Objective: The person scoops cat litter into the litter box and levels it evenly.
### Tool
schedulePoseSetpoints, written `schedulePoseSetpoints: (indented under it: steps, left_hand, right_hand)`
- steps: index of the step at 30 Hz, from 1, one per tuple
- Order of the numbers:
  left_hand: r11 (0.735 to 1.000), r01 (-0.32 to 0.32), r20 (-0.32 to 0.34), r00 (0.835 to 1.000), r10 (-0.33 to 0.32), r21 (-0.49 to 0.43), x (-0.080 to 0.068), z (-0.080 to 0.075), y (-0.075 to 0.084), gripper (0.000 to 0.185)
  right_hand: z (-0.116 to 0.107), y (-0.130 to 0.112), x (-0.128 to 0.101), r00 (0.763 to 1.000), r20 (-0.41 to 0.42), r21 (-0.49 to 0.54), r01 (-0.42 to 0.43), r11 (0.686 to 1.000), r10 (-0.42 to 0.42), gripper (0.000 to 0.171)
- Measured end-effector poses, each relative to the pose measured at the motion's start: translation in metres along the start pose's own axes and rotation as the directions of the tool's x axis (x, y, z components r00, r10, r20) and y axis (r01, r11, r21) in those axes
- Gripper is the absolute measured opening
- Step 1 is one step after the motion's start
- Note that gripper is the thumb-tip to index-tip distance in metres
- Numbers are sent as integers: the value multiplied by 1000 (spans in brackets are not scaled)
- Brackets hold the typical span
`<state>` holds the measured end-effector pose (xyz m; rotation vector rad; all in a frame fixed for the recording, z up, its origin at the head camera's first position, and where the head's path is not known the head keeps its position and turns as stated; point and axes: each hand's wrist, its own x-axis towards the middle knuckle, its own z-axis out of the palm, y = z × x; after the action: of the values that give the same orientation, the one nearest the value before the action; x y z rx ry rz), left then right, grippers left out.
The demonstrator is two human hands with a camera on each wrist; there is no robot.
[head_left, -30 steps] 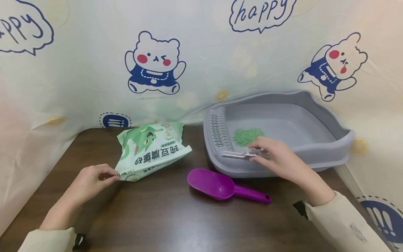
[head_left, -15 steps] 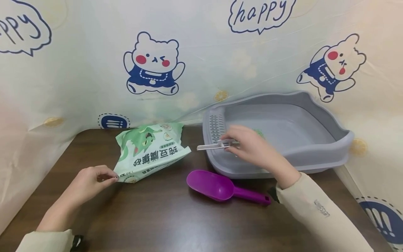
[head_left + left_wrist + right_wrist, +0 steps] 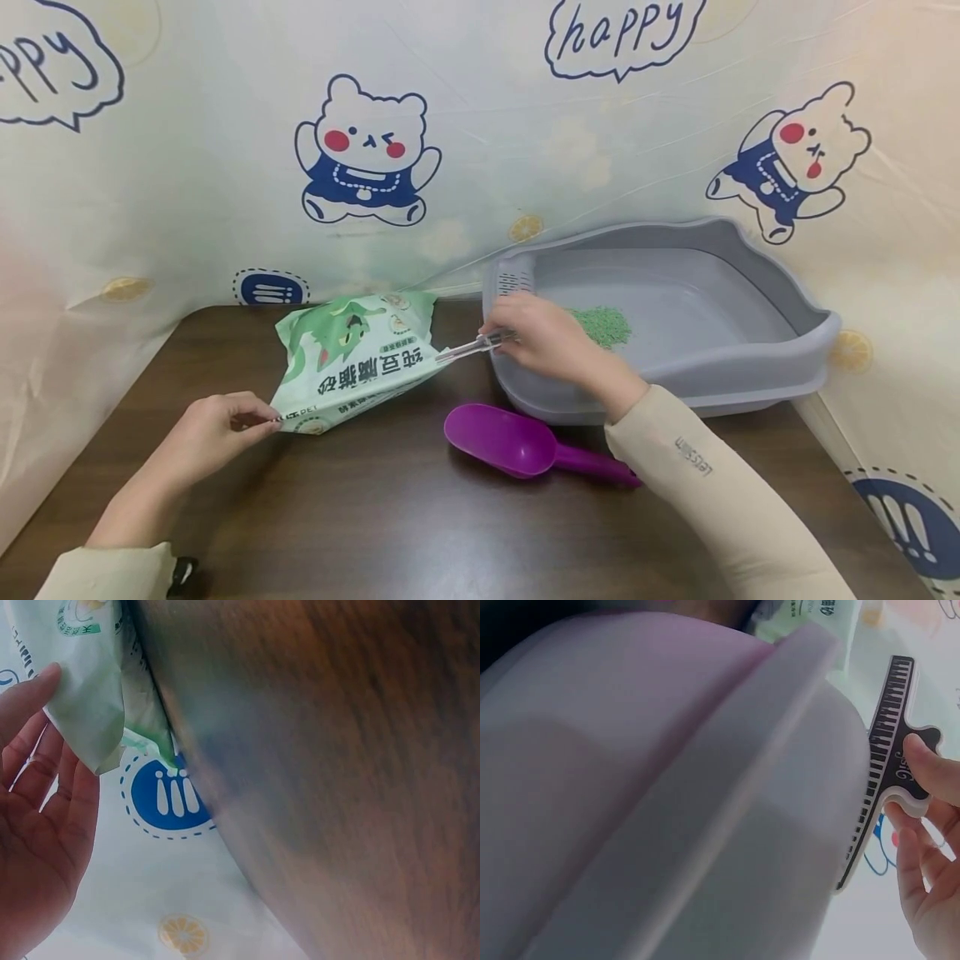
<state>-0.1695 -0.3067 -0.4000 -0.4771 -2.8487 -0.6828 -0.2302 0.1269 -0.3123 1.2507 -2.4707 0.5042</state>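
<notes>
A green and white cat litter bag [image 3: 367, 367] lies on the table's left half, its near edge folded into a long straight strip. At that strip's left corner, my left hand [image 3: 217, 429] pinches the bag between thumb and fingers. My right hand [image 3: 551, 337] pinches a clip [image 3: 471, 347] by its handles. In the right wrist view the clip [image 3: 891, 735] is long and black with a piano-key pattern. The clip's far end overlaps the bag's right corner in the head view; whether its jaws bite the bag, I cannot tell.
A grey litter box [image 3: 765, 367] stands at the right, beneath and behind my right hand, with a small heap of green litter [image 3: 603, 326] inside. Between bag and forearm lies a purple scoop [image 3: 504, 440], its handle end partly under my right sleeve. A printed curtain [image 3: 495, 150] hangs behind the table.
My right hand has carried the clip left from over the litter box to the bag's right corner, uncovering the green litter. My left hand stays at the bag's left corner.
</notes>
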Motion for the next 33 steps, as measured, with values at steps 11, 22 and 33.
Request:
schedulePoseSetpoints:
  steps: [11,22,33]
  left_hand:
    - [1000,12,31,999,-12,6,0,-1,0,14]
    - [998,61,73,995,-63,20,2,-2,-3,9]
    - [996,82,97,992,-84,27,3,-2,-6,6]
  right_hand:
    - [13,-1,14,997,37,-61,63,996,-61,20]
    - [23,-2,23,994,93,-83,63,995,-55,18]
    - [32,4,24,993,99,-94,67,993,-57,19]
